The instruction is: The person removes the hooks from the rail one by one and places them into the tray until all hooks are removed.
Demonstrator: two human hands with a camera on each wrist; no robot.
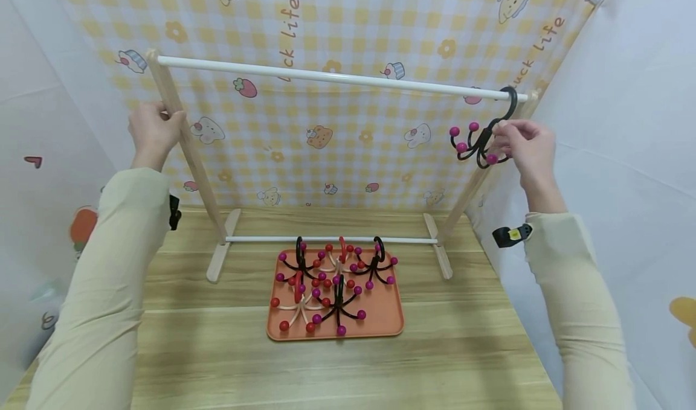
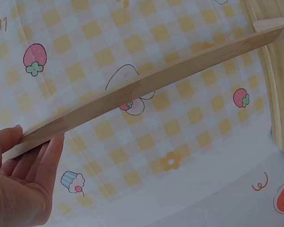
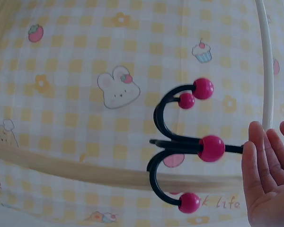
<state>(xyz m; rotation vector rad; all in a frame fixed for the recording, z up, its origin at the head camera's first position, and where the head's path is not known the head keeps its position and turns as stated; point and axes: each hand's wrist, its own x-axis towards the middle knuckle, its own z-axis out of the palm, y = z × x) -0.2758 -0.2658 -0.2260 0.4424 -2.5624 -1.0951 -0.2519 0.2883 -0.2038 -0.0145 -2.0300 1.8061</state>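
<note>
My left hand (image 1: 156, 131) grips the left wooden post (image 1: 190, 150) of a rack, thumb on one side and fingers on the other, as the left wrist view shows. A black multi-arm hanger (image 1: 486, 137) with magenta ball tips has its hook over the white top rod (image 1: 337, 78), near the right end. Beside its stem is my right hand (image 1: 527, 147). In the right wrist view those fingers (image 3: 262, 165) are fairly straight, with the thumb apart from them; the fingertips hide part of the stem.
On the wooden table (image 1: 217, 349), an orange tray (image 1: 383, 319) holds several similar hangers, some black with magenta balls, some cream with red hooks and balls. A lower white rod (image 1: 255, 239) joins the rack's feet behind it. A checked yellow cloth (image 1: 337, 174) hangs behind the rack.
</note>
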